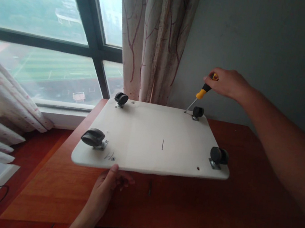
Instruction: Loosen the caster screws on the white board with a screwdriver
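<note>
A white board (143, 135) with rounded corners has black caster wheels at its corners, such as the front left caster (93, 137) and the far right caster (198, 112). My right hand (227, 82) is closed around the handle of a yellow and black screwdriver (201, 94). Its shaft slants down, with the tip at a hole near the far right caster. At the board's front edge, my left hand (109, 184) pinches the board, thumb on the edge and fingers partly hidden underneath. A screw head (113, 159) shows near that thumb, and an open hole (198, 168) lies front right.
Under the board is a reddish wooden table (56, 191), with a small dark slender piece (150, 187) lying near its front. Behind are a patterned curtain (158, 38), a grey wall (266, 51) and a window (55, 71). A black cable (3, 198) curves at lower left.
</note>
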A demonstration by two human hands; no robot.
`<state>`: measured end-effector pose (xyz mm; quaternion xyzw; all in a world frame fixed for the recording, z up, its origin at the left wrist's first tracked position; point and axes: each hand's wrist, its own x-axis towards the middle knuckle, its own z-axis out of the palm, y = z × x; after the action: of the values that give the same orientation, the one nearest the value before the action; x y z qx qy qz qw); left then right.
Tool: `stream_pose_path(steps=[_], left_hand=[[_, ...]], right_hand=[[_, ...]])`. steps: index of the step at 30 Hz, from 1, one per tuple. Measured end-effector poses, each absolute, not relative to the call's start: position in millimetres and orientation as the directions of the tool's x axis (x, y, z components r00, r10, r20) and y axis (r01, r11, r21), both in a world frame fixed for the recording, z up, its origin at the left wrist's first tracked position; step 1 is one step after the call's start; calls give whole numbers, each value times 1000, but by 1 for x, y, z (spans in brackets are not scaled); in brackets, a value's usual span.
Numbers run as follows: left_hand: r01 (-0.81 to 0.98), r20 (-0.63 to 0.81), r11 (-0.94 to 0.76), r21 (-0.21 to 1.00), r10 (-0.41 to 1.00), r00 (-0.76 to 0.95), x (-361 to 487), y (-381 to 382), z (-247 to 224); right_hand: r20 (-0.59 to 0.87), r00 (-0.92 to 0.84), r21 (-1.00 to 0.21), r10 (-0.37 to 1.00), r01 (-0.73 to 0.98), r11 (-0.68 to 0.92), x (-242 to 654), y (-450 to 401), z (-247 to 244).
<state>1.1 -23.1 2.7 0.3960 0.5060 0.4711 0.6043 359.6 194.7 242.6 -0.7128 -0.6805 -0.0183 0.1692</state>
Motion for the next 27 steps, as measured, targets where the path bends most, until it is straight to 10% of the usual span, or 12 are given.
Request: stream_pose_path(steps=[5, 11, 18, 23, 27], left_hand=[[-176, -252, 255, 951, 967, 41, 1, -23, 2], [-160, -245, 248, 956, 969, 36, 3, -23, 5], [-165, -234, 236, 958, 972, 28, 3, -23, 5], [-174, -241, 244, 954, 970, 35, 4, -23, 7], [-144, -230, 233, 962, 973, 37, 2, -23, 3]], right_hand=[[275, 77, 50, 958, 994, -94, 359, 193, 250], [159, -4, -311, 987, 949, 54, 366, 202, 245], [245, 113, 2, 963, 993, -117, 363, 195, 248], [236, -112, -220, 965, 961, 165, 370, 199, 244], [243, -4, -197, 970, 979, 53, 369, 199, 241]])
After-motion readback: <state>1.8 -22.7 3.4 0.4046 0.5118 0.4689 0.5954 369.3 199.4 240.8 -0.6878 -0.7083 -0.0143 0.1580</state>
